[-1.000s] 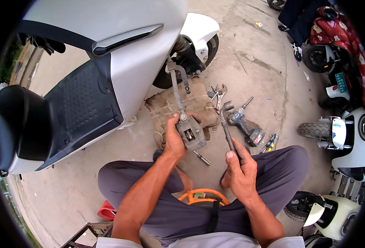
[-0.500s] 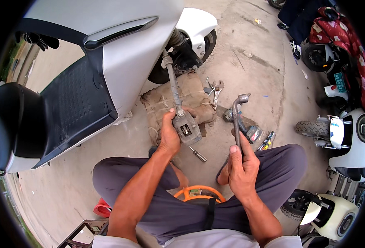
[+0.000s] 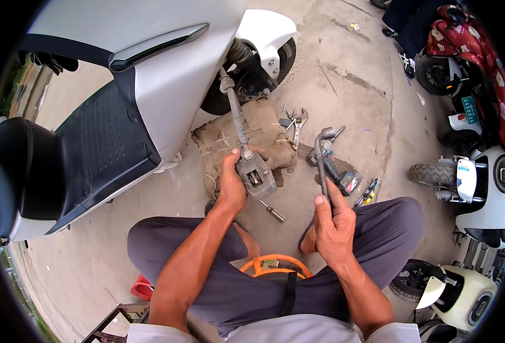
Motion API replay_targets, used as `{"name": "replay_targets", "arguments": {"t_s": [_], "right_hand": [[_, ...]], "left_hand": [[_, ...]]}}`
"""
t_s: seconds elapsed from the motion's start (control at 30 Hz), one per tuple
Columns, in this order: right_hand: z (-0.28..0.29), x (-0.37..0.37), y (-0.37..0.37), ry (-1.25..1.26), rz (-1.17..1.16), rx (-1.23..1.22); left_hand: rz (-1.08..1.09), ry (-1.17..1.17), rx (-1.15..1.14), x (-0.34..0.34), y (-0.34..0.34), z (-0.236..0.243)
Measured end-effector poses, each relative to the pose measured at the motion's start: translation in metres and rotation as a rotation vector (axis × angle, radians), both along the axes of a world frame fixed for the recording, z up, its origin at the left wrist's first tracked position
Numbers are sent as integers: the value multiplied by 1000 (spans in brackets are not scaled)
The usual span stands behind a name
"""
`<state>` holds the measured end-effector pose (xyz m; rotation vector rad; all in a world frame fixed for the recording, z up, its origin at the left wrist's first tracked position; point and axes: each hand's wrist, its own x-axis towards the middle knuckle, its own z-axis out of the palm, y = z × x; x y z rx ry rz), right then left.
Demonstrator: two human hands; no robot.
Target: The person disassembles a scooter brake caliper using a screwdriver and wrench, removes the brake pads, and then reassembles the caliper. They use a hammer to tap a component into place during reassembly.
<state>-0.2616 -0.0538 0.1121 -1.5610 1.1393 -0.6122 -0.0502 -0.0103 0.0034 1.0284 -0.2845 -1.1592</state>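
Head, left hand (image 3: 231,186): gripping caliper (image 3: 265,182); probably heavy, rigid; hold sides.
Right hand (image 3: 335,228): gripping wrench (image 3: 320,159); likely stiff; grasp near end.

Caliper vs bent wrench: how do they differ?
The caliper is a compact block; the bent wrench is a slim rod. The caliper joins a grey hose; the wrench is unattached. The left hand holds the caliper, the right hand the wrench. Both look grey.
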Motion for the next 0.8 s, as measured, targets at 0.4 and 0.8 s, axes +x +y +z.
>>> {"name": "replay_targets", "arguments": {"t_s": [0.4,0.8], "right_hand": [[-5,-1,0,-19,-12,164],[-33,-10,-1,-27,340,21]], "left_hand": [[76,22,37,2,5,1],[8,-57,36,5,2,-11]]}}
